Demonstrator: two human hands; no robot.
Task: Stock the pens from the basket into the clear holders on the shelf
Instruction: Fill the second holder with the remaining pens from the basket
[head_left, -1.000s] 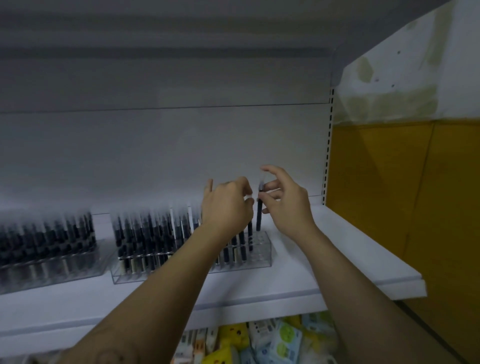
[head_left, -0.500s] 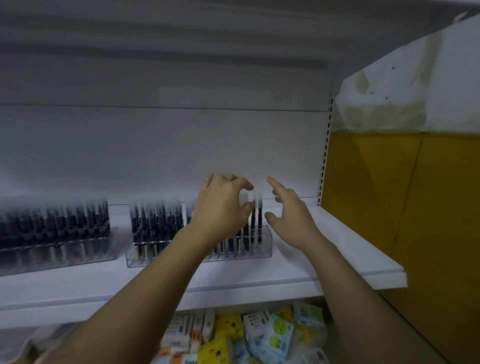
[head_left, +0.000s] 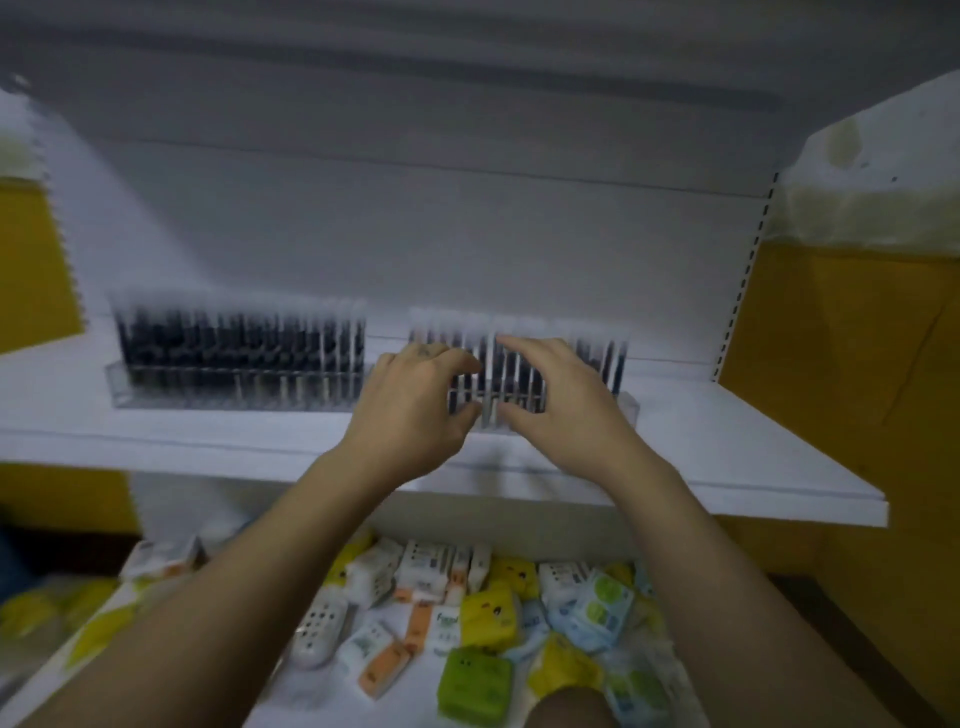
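Presently being catalogued from the head view, one entry per item.

1. White flat board shelf (head_left: 727, 457): two holders are being carried on it side by side, with a gap between them.
2. Long clear plastic holder on the left (head_left: 171, 397): it is being packed close with dark upright pens (head_left: 234, 348). No hand is being laid on it.
3. Long clear plastic holder on the right (head_left: 626, 408): it is being worked at by both hands. Slim dark pens (head_left: 519, 371) are being held upright in its slots, and one pale pen (head_left: 488, 387) is being framed between the two thumbs near its front.
4. Left hand (head_left: 413, 410): its fingers are being curled against the pen tops. Whether the grip is grasping a pen cannot be told through the blur.
5. Right hand (head_left: 569, 415): the grip is being shown released, with the forefinger straight over the pen tops and the thumb low by the front wall.
6. Basket: not being shown.
7. Small bright packets in yellow, green and white (head_left: 483, 613): these are being stored loose on the level below.

Handling note, offered as judgement: pens are probably being seated and straightened in the right holder. The step is best being done with each pen guided straight down into a free slot while its neighbours are being steadied by the other hand. The holder should not be being pushed back or tipped, as its rows are crowded.
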